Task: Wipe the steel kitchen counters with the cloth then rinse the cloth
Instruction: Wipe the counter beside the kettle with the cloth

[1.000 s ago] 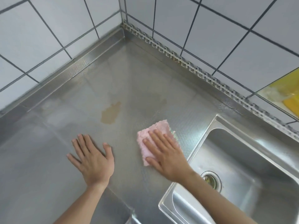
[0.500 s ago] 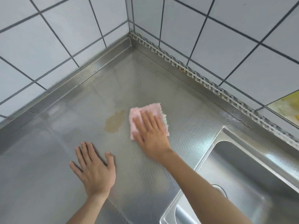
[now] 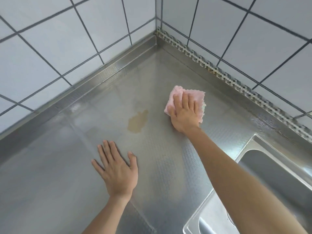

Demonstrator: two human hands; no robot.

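On the counter (image 3: 59, 183): one pink cloth (image 3: 194, 97), just right of one brown stain (image 3: 137, 123)
Right hand (image 3: 184, 115): flat on cloth, fingers straight, together
Left hand (image 3: 117, 171): flat on steel, fingers spread
Sinks: one (image 3: 273, 179), right

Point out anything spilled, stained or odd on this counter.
A brownish stain sits on the steel counter, left of the pink cloth under the right hand; the cloth is not on it. Rusty specks mark the perforated strip along the wall.
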